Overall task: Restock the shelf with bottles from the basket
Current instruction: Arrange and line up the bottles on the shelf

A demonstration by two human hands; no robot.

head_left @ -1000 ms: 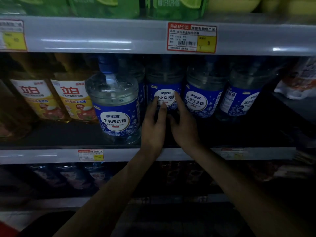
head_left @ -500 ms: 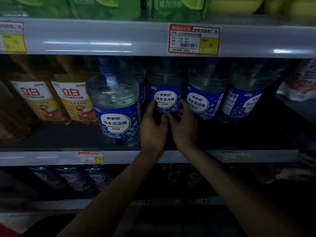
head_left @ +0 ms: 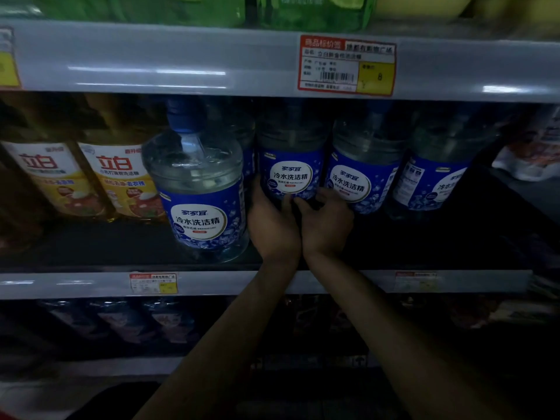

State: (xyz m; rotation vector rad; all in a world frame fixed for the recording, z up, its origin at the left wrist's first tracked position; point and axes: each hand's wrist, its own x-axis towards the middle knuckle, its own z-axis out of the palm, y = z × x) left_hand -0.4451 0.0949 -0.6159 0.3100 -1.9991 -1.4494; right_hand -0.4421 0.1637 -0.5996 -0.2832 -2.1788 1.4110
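On the middle shelf (head_left: 91, 281) stands a row of clear bottles with blue labels. One blue-label bottle (head_left: 198, 189) sits forward near the shelf's front edge. Behind and to its right stands the middle bottle (head_left: 289, 165), and both hands hold its base. My left hand (head_left: 272, 225) cups the lower left side; my right hand (head_left: 325, 222) wraps the lower right side, its fingers also touching the neighbouring bottle (head_left: 360, 174). Another blue-label bottle (head_left: 436, 174) stands further right. No basket is in view.
Two yellow-labelled bottles (head_left: 118, 177) stand left of the blue ones. A price tag (head_left: 347, 66) hangs on the upper shelf rail, with green packs (head_left: 312, 10) above. A white pouch (head_left: 533, 159) lies at far right. Dark bottles (head_left: 121, 319) fill the shelf below.
Both hands have slid down from the middle bottle's label to its base and closed around it. The bottles have not visibly shifted.
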